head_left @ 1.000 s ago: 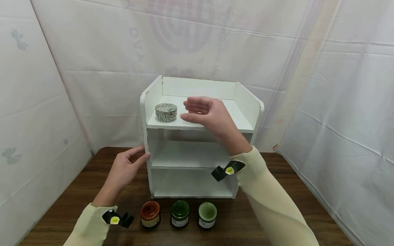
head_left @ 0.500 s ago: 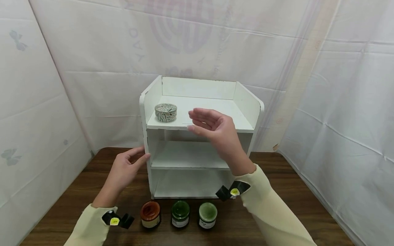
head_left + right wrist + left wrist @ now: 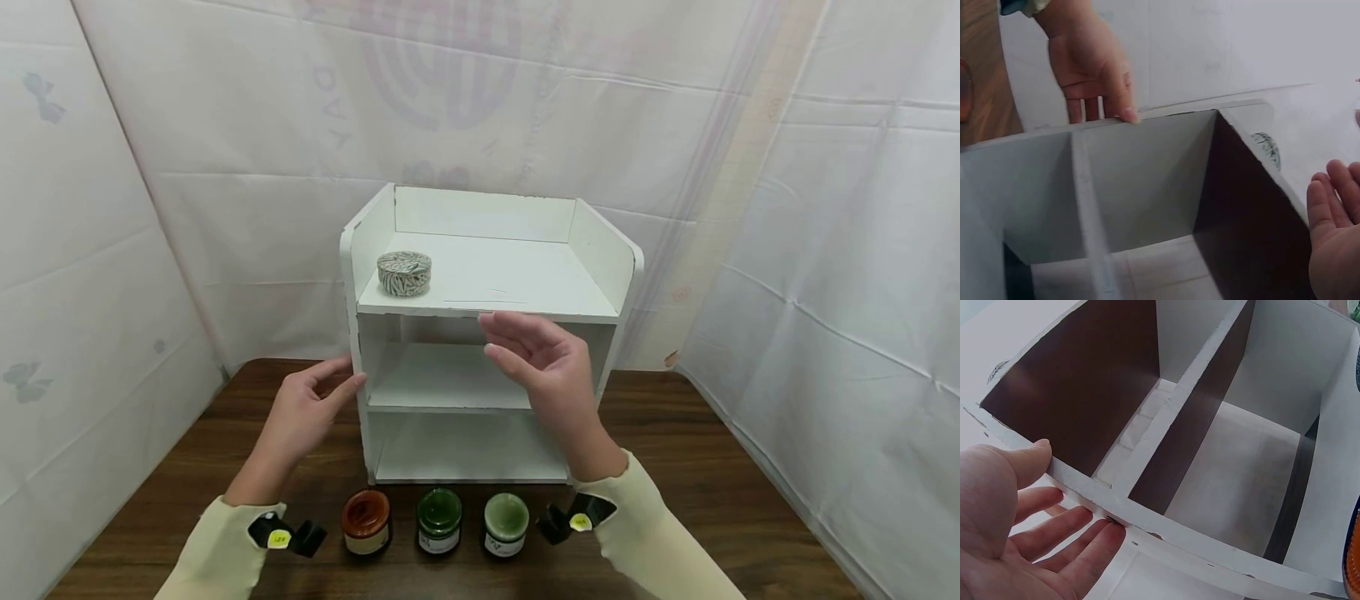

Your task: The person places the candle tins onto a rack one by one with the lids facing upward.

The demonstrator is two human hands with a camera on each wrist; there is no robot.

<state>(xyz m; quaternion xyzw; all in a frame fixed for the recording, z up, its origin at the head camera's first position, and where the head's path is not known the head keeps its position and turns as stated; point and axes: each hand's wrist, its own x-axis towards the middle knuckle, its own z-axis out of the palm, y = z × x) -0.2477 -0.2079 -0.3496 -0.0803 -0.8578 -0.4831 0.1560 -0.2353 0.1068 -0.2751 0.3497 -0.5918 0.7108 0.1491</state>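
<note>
One white shelf unit [image 3: 480, 333], one patterned tin [image 3: 404, 272] at top shelf's left edge, three jars [image 3: 438, 521] at desk [image 3: 712, 500] front edge seen only by head view, left hand [image 3: 303, 412] flat on shelf side, fingers [image 3: 1063, 528] straight, right hand [image 3: 543, 367] fingers loosely spread, empty.

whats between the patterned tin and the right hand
In the head view, only bare white top shelf and its front edge lie between the patterned tin and the right hand, which is below.

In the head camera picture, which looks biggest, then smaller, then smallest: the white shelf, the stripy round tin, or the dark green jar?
1. White shelf, by far.
2. Stripy round tin and dark green jar: look about alike; the jar is nearer, so I won't rank them.
</note>
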